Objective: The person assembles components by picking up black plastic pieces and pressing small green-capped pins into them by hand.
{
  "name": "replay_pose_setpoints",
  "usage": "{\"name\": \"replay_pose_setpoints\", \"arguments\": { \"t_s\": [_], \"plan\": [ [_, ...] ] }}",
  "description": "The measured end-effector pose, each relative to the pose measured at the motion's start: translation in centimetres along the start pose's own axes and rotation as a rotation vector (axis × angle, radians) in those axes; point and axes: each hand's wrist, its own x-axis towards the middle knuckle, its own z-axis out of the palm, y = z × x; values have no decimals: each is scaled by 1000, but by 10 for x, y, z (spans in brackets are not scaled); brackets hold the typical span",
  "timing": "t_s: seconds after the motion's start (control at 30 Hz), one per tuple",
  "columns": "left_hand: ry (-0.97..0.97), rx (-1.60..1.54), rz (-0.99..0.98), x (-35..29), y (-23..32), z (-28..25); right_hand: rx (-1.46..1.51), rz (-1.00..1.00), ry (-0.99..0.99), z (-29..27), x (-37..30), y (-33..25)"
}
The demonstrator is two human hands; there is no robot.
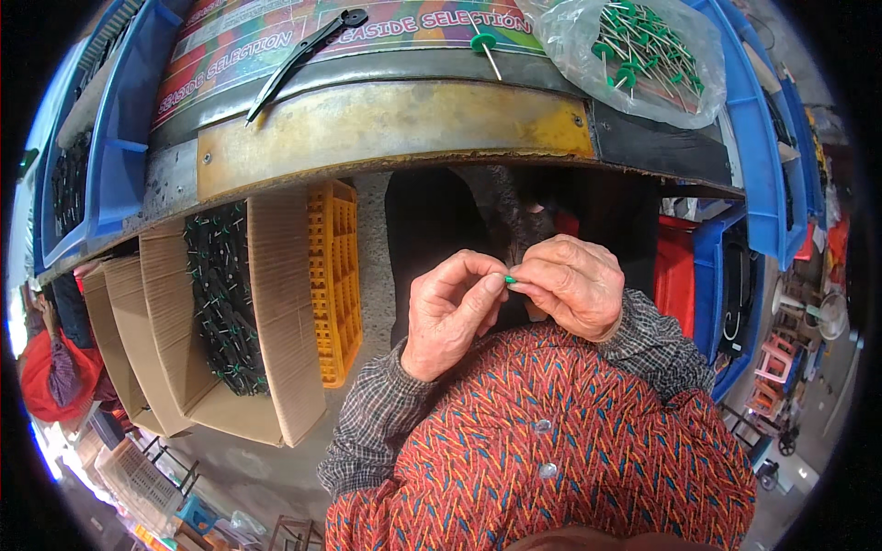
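My left hand (450, 312) and my right hand (574, 283) meet above my lap, below the table's front edge. Both are closed in a pinch, fingertip to fingertip, around a small green piece (510, 279). Most of that piece is covered by the fingers, so its full shape is hidden. On the table lies a long, slim black part (299, 69) with a rounded end. To its right is a single metal pin with a round green head (483, 42). A clear plastic bag (560, 46) at the right holds many similar green-headed pins (643, 50).
Left of my lap stands an open cardboard box (287, 321) full of black parts with green bits (225, 303). Beside it is an orange plastic crate (335, 285). Blue bins (115, 174) flank the table's metal-edged front (395, 119). A person in red (60, 372) is at far left.
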Motion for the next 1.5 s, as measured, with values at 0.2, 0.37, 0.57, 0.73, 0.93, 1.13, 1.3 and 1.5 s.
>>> {"name": "replay_pose_setpoints", "arguments": {
  "t_s": [0.2, 0.37, 0.57, 0.73, 0.93, 1.13, 1.3, 1.5],
  "plan": [
    [-1, -9, -4, 0, 0, 0, 1, -2, -7, -1, 1, 0],
    [1, -5, -4, 0, -1, -1, 1, -7, -1, 0, 2, 0],
    [-10, -13, 3, -1, -1, -2, -6, -8, -6, 0, 2, -1],
    [4, -50, -45, 1, -7, -7, -24, -28, -24, 4, 3, 1],
    [-8, -37, -25, 1, 0, -6, -42, -64, -52, 0, 7, -1],
    [52, 22, -52, 0, 2, -5, -17, -56, -64, 2, 5, 0],
    [54, -10, -51, -3, 0, -5, 6, -36, -57, 2, 2, -1],
    [44, 2, -52, -3, 0, -5, 87, 36, -56, 2, -2, 2]
  ]
}}
